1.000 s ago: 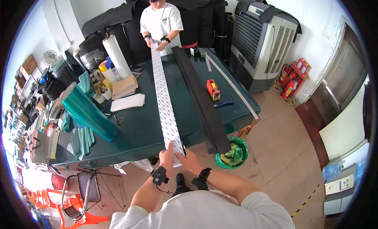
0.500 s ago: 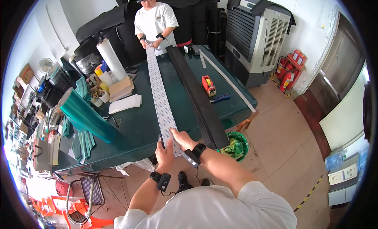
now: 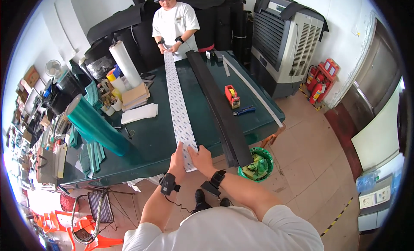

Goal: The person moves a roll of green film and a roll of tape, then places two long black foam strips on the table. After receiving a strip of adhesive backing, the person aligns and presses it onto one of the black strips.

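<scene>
A long white strip (image 3: pixel 177 100) with a small blue printed pattern runs away from me over the green-topped table. My left hand (image 3: pixel 176 161) grips its near end by the left edge. Opposite it, my right hand (image 3: pixel 202 159) is closed on the right edge, thumb on top; the fingers beneath are hidden. At the far end, a co-worker (image 3: pixel 176 24) in a white T-shirt holds the strip with both hands. Beside it on the right lies a stack of long black strips (image 3: pixel 217 108), its near end jutting past the table edge.
Right of the black strips are a red tape dispenser (image 3: pixel 232 96), a blue cutter knife (image 3: pixel 244 110) and a pale L-shaped strip (image 3: pixel 254 89). A teal roll (image 3: pixel 98 126) and papers (image 3: pixel 139 113) lie left. A green waste basket (image 3: pixel 267 169) stands by the table's near right corner.
My left hand has moved up and forward onto the strip's left edge. My right hand has shifted from the strip's face to its right edge. The co-worker still holds the far end.
</scene>
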Demonstrator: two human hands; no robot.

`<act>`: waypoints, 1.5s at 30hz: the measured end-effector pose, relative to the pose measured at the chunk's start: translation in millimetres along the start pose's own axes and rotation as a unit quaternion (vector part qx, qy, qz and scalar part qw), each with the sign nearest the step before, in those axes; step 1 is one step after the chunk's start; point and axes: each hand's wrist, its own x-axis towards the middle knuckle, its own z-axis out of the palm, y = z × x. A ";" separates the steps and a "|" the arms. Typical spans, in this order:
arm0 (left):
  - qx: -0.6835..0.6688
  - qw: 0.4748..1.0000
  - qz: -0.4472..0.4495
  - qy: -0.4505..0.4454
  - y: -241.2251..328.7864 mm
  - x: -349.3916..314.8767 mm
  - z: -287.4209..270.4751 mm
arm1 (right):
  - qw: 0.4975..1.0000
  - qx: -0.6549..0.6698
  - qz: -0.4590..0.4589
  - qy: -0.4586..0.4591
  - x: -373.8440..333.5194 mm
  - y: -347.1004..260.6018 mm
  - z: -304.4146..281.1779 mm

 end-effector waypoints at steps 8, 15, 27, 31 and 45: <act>0.149 0.984 0.020 0.093 -22.6 31.0 -20.9 | 1.000 0.001 -0.009 -0.005 1.2 15.8 10.8; 0.292 0.942 0.107 0.124 -45.9 11.3 -16.8 | 0.933 0.256 0.221 -0.127 38.7 38.7 5.2; 0.163 0.975 0.113 0.096 -72.7 -3.4 -44.8 | 0.982 0.025 0.138 -0.127 11.9 60.0 19.9; -0.036 0.999 -0.009 0.006 -14.3 -23.2 -8.3 | 0.998 -0.019 0.016 -0.059 -21.8 27.8 5.6; 0.497 0.816 0.225 0.190 -70.3 -47.3 -19.2 | 0.793 0.407 0.364 -0.271 20.4 45.8 -8.7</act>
